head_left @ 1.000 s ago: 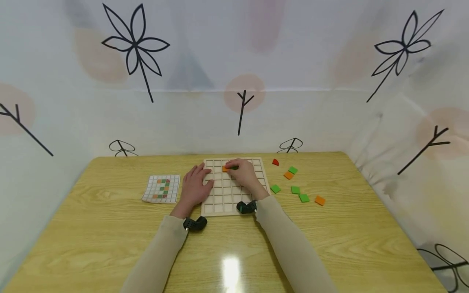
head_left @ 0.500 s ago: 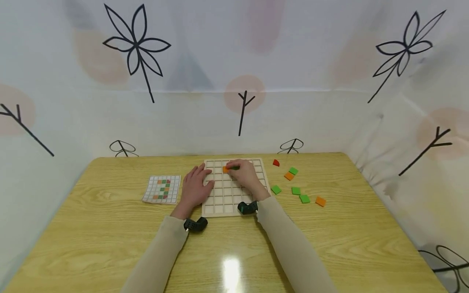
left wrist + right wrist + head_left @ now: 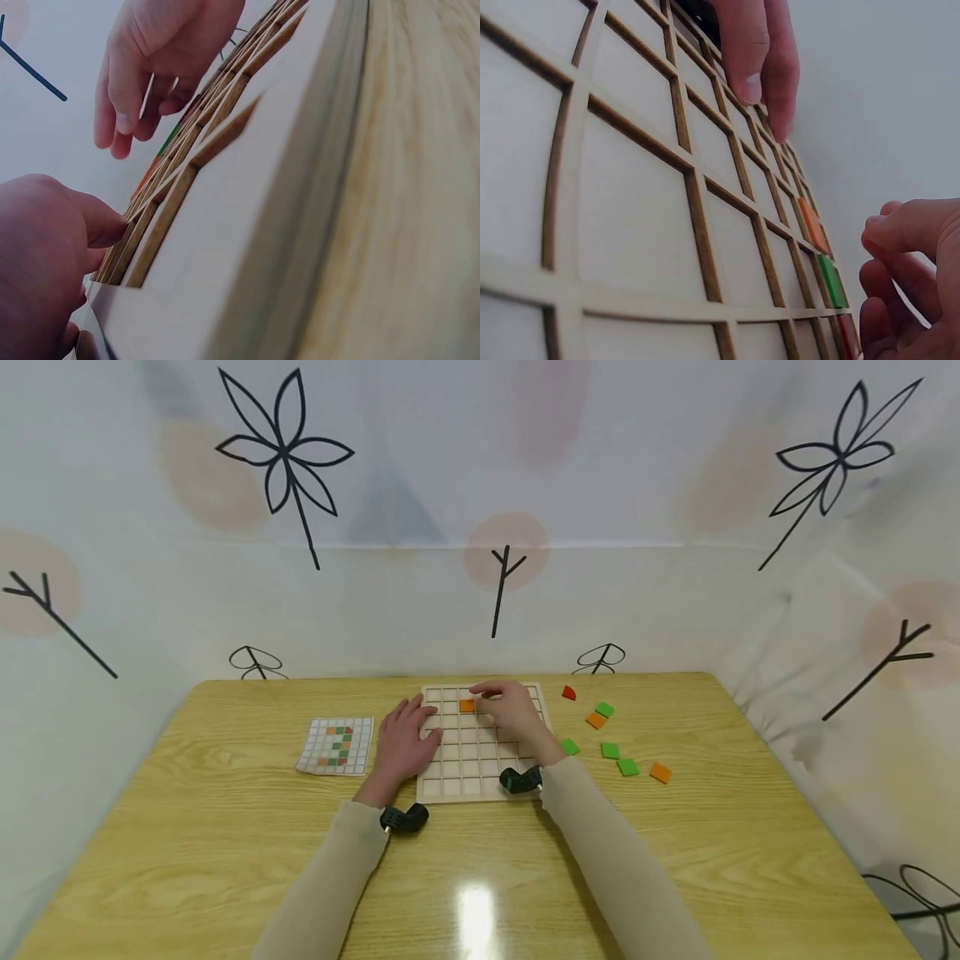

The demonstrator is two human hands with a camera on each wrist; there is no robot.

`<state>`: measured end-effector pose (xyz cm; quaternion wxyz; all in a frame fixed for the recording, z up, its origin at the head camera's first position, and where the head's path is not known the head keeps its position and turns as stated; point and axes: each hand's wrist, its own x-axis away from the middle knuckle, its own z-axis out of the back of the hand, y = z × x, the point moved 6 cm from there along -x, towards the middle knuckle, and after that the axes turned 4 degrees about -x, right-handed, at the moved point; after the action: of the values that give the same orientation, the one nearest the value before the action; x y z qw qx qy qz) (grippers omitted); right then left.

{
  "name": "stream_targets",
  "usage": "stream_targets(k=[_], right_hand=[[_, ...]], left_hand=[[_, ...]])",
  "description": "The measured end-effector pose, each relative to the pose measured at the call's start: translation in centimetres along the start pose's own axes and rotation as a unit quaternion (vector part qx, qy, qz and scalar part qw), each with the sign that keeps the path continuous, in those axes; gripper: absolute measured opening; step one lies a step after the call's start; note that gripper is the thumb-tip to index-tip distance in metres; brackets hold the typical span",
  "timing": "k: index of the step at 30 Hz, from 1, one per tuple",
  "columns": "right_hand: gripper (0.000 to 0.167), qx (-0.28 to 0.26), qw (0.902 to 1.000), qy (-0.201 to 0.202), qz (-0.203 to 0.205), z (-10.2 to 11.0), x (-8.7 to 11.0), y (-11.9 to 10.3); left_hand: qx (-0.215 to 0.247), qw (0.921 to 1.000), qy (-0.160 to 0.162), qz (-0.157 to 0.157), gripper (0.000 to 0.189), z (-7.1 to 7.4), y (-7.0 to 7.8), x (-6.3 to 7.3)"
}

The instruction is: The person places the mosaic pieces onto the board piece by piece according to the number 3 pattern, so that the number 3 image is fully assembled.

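Note:
My left hand (image 3: pixel 403 743) rests along the left edge of a light wooden grid board (image 3: pixel 459 797), fingers spread and relaxed. Over the board's far rows is my right hand (image 3: pixel 513 714), fingers loosely bent and nothing between them. In the right wrist view its fingertips are a short way off the tiles. An orange tile (image 3: pixel 814 225), a green tile (image 3: pixel 831 283) and a red piece (image 3: pixel 847 335) sit side by side in cells there. From the head, the orange one shows left of the right fingertips, while the hand hides the green and red ones.
Left of the board lies a paper card (image 3: pixel 337 747) printed with a grid of coloured squares. To the right are several loose green tiles (image 3: pixel 627 767), orange tiles (image 3: pixel 661 772) and a red quarter-round piece (image 3: pixel 569 692). A patterned cloth wall stands behind the table (image 3: pixel 247 860).
My right hand has let go of the green tile and drawn slightly back to the right, so more of the orange tile shows. The left hand keeps its place on the board's edge.

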<state>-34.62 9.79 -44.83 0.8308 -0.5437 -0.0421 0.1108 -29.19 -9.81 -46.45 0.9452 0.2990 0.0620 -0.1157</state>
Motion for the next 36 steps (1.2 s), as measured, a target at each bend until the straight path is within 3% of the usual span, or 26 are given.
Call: stream_targets(k=[14,19,36], right_hand=[[0.024,0.028,0.9994,0.008,0.017,1.9,1.9,-1.3],[0.024,0.034,0.9993,0.01,0.014,2.8,2.5,-1.1],[0.021,0.069,0.9951,0.027,0.066,6.5,5.8,0.2]], left_hand=[[-0.009,1.0,0.001,0.001,0.044,-0.2,-0.1,0.0],[-0.003,1.0,0.003,-0.001,0.043,0.0,0.1,0.1],[-0.009,0.9999,-0.01,0.005,0.044,0.0,0.0,0.1]])
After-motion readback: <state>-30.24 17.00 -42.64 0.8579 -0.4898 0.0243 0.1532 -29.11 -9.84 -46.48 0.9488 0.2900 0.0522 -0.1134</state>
